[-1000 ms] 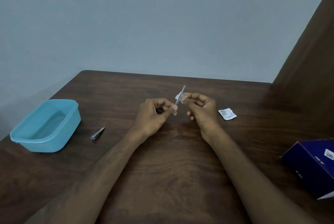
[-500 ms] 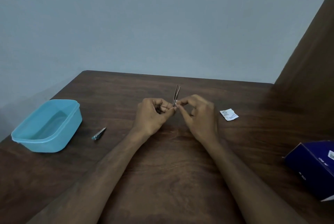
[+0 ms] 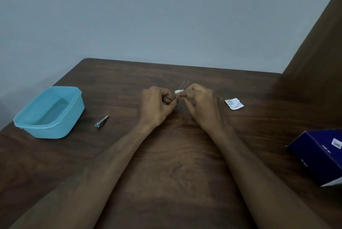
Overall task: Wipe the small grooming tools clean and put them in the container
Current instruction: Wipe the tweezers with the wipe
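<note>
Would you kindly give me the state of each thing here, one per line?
tweezers: held up, prongs apart
white wipe: pinched against the tweezers
left hand: grips tweezers' base
right hand: pinches wipe
nail clipper: lying on table, untouched
blue container: open
torn sachet: lying on table

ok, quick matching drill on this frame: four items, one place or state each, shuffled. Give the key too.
Items:
1. tweezers
2. nail clipper
3. blue container
4. torn wipe packet

Places or states:
A. lying on the table, right of the hands
B. held at its base by the left hand, prongs pointing up
C. lying on the table, between the container and the left hand
D. lid off, at the table's left edge

Pairs: 1-B, 2-C, 3-D, 4-A
</note>
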Demonstrator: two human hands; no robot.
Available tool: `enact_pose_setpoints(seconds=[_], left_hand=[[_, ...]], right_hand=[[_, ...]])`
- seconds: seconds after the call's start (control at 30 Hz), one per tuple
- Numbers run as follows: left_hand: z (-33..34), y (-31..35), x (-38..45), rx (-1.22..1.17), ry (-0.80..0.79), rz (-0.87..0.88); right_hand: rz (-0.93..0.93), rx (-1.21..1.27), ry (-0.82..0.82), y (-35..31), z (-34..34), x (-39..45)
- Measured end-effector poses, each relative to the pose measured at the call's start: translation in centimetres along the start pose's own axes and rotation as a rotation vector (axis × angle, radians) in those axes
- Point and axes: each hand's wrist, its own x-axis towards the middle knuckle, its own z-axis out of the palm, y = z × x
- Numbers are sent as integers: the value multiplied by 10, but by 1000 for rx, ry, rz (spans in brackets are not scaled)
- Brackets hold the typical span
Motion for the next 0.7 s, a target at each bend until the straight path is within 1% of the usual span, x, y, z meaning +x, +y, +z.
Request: enact_pose_setpoints(seconds=[0.07,0.13,0.23,0.27,0.3,0.43,0.6,0.7], left_hand=[[1,3,-1,37,-7,38],[1,4,-1,49,-1,57],[0,2,-1,55,22,59],[0,2,-1,60,24,60],[0,1,0,68,20,59],[1,2,0,57,-29,55],[0,3,-1,45,-56,67],[0,3,-1,52,-53,58]], right_hand=[[64,-66,70,3,-4,1],[81,-45,76,2,-2,2],[-48,13,-15,-4,2,-1],[-54,7,-18,-5,1,-2],[-27,-10,2,-5,-1,-1],[150,-73,164,4,-3,2],[205,-101,231,3,-2,1],[218,-55,254,6,1,2]])
